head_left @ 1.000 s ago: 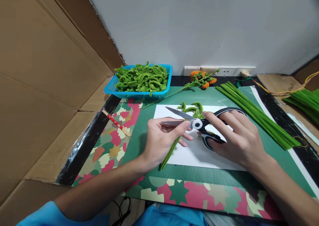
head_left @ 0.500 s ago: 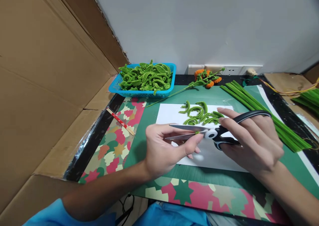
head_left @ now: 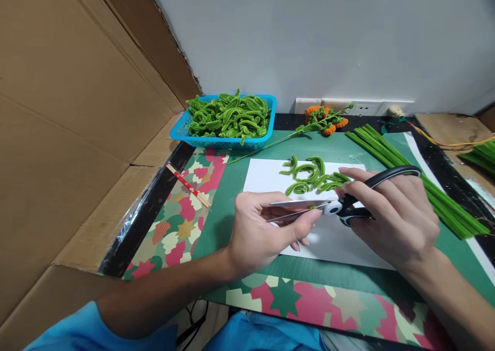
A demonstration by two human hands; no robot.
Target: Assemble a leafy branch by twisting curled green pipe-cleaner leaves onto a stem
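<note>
My right hand point(head_left: 394, 217) grips black-handled scissors point(head_left: 332, 207), their narrowly parted blades pointing left. Between the blades, close to the pivot, shows a small green fuzzy tip point(head_left: 313, 207). My left hand point(head_left: 266, 227) pinches this green piece between thumb and fingers; the rest of it is hidden by the hand. Under both hands lies a white sheet point(head_left: 259, 173). Several curled green fuzzy pieces point(head_left: 307, 173) rest on its upper part, just beyond the scissors.
A blue basket point(head_left: 232, 143) heaped with green curls stands at the back left. Behind the sheet lies an orange flower stem point(head_left: 328, 121). Long green stems point(head_left: 421, 181) stretch along the right. Wrapped chopsticks point(head_left: 188, 186) lie left, beside a cardboard wall point(head_left: 69, 109).
The scissor blades have come closer together around the green tip. Both hands appear slightly further right, and the whole view has shifted a little.
</note>
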